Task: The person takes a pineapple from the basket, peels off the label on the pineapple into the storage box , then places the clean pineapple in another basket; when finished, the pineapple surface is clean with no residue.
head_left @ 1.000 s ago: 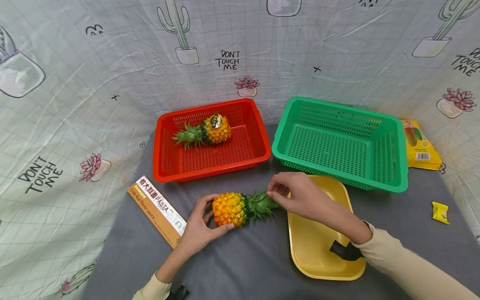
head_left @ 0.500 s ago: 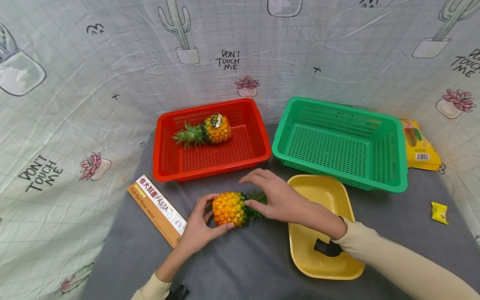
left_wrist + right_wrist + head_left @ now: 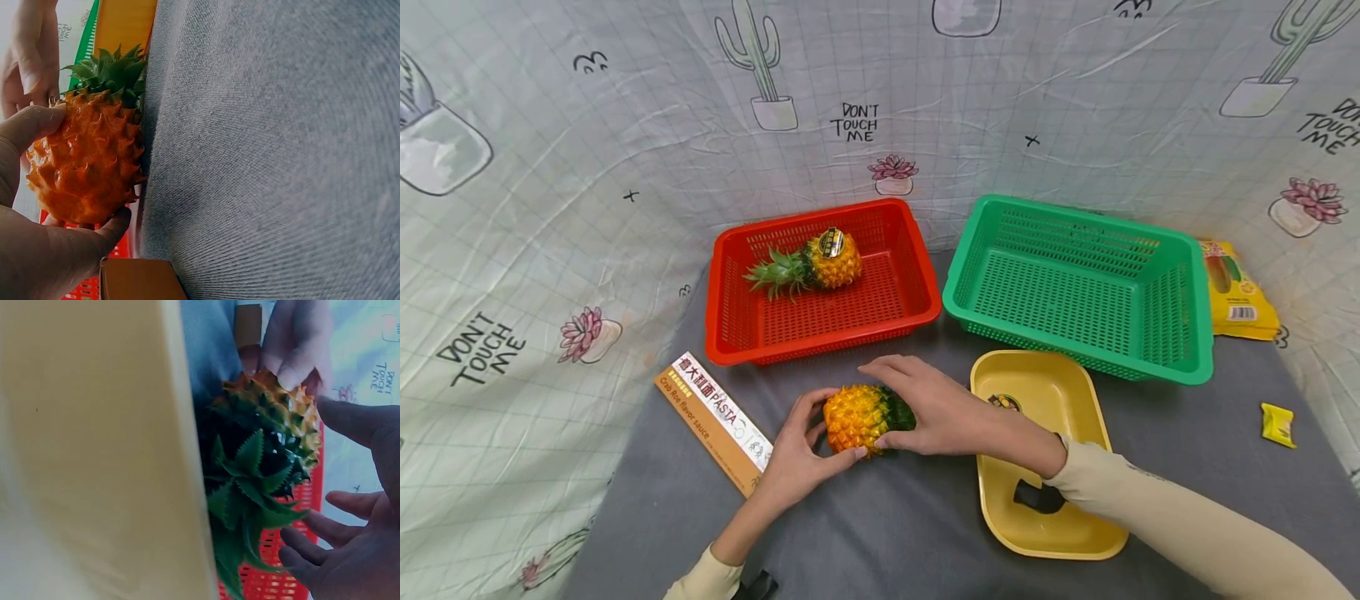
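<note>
A yellow-orange pineapple (image 3: 855,419) lies on its side on the grey cloth, its green crown pointing right toward the yellow tray (image 3: 1037,533). My left hand (image 3: 808,450) grips its base end, thumb on the near side and fingers on the far side. Over the crown (image 3: 250,487) is my right hand (image 3: 932,408), thumb and fingers spread to either side of it. In the right wrist view the thumb comes close to the fruit's skin, and the other fingers are loosely bent beside the leaves. From the head, the hand hides most of the crown.
A red basket (image 3: 823,346) at the back holds another pineapple (image 3: 833,260). Beside it stands a green basket (image 3: 1075,292), with a yellow packet (image 3: 1240,292) behind its right side. A pasta box (image 3: 715,421) lies left, a small yellow wrapper (image 3: 1277,425) far right. A black-gold label (image 3: 1004,402) shows at the tray.
My right hand has moved left from the crown's leaf tips to around the crown, near the fruit's body. The left hand and the pineapple have stayed in place.
</note>
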The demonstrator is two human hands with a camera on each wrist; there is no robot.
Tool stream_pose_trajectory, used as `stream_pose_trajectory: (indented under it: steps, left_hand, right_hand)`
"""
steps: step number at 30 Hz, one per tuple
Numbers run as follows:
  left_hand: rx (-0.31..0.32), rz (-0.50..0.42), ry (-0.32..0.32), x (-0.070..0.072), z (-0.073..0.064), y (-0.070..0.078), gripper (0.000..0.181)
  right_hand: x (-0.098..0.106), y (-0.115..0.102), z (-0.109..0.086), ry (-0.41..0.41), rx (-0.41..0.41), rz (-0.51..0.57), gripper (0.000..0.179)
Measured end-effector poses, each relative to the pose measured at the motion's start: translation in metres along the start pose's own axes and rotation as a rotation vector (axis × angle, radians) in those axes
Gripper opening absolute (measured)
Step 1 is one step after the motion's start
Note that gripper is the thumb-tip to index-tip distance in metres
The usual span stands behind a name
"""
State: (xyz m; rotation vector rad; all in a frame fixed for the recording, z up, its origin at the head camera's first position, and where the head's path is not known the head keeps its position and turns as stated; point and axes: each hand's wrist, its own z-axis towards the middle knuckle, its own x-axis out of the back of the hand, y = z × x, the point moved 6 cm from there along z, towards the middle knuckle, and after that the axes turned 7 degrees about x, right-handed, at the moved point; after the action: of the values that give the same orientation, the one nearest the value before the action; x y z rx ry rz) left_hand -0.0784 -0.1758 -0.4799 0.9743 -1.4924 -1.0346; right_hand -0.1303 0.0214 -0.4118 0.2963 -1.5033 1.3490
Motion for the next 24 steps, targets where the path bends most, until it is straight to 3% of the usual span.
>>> stream_pose_trajectory:
  steps: [12,24]
  left_hand:
    - [0.007,-0.003,0.003,0.000,0.000,-0.001,0.087]
    - [0.026,0.003,0.004,0.001,0.001,-0.001,0.088]
  right_hand:
    - [-0.023,0.001,0.007,-0.029,0.002,-0.059,0.103]
    - [-0.031,0.002,0.013,-0.005,0.022,-0.078,0.096]
